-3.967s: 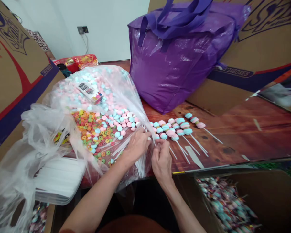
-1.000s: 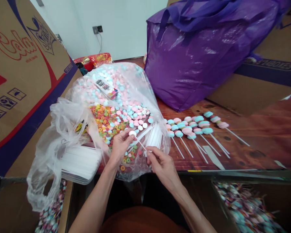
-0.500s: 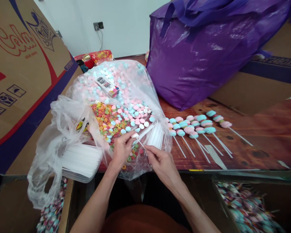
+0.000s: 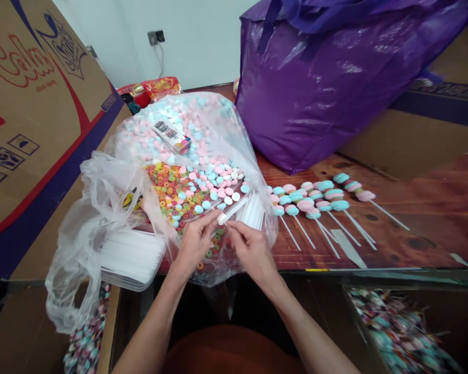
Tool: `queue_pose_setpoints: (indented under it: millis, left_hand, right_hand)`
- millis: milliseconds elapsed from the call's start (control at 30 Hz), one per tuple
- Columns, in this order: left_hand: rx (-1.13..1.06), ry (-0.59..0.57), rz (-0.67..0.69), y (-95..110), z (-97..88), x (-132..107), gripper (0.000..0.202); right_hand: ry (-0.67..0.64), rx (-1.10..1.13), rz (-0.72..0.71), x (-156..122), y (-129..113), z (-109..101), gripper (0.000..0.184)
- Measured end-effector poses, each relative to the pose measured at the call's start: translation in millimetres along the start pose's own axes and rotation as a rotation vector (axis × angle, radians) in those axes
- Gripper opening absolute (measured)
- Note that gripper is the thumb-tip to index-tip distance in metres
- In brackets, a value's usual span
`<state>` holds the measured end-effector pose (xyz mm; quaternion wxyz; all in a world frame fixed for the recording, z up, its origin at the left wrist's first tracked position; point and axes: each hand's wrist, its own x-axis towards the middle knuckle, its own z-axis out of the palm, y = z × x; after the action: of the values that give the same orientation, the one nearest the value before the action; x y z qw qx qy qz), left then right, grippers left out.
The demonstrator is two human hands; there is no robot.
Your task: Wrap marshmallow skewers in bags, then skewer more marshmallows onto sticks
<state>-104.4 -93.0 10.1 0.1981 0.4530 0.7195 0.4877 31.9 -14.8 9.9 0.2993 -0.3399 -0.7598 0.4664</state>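
Observation:
Above the candies, my left hand (image 4: 197, 240) is closed, pinching a small white marshmallow (image 4: 222, 218) between thumb and fingertips. My right hand (image 4: 254, 250) is closed on a thin white lollipop stick (image 4: 226, 224), its fingertips almost against the marshmallow. Most of the stick is hidden by the fingers. Under and behind both hands lies a clear plastic bag (image 4: 242, 132) with pink, blue and white marshmallows (image 4: 218, 182) and ring-shaped gummies (image 4: 169, 192). A bundle of white sticks (image 4: 253, 210) rests at its right side. Finished-looking marshmallow skewers (image 4: 306, 200) lie in a row to the right.
A plastic tub of white sticks (image 4: 132, 257) stands at the table's left edge beside crumpled plastic (image 4: 72, 259). A large purple bag (image 4: 335, 93) and cardboard boxes (image 4: 35, 140) flank the work area. Wrapped candy (image 4: 405, 332) fills a box below the table.
My right hand has slid along the stick toward my left hand, so less stick shows between them. The marshmallow has shifted slightly right. The skewers on the table stay put.

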Motion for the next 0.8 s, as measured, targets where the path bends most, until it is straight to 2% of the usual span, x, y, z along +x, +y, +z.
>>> queue_pose_setpoints:
  millis: [100, 200, 300, 433, 567, 800]
  left_hand:
    - [0.141, -0.039, 0.085, 1, -4.7, -1, 0.03]
    - [0.368, -0.197, 0.176, 6, -4.8, -3, 0.026]
    - [0.543, -0.28, 0.137, 13, -1.4, -6, 0.028]
    - [0.666, -0.263, 0.047, 23, 4.1, -9, 0.028]
    - [0.699, -0.197, 0.036, 23, 5.0, -10, 0.027]
    - [0.389, -0.005, 0.02, -4, -5.0, -7, 0.025]
  right_hand:
    - [0.002, -0.027, 0.012, -7, 11, -15, 0.033]
    - [0.032, -0.053, 0.042, -16, 21, -25, 0.033]
    - [0.023, -0.057, 0.061, -22, 25, -28, 0.034]
    - [0.01, -0.047, 0.058, -26, 23, -26, 0.034]
    - [-0.002, -0.033, 0.051, -28, 20, -26, 0.034]
    - [-0.077, -0.061, 0.025, -33, 12, -26, 0.033]
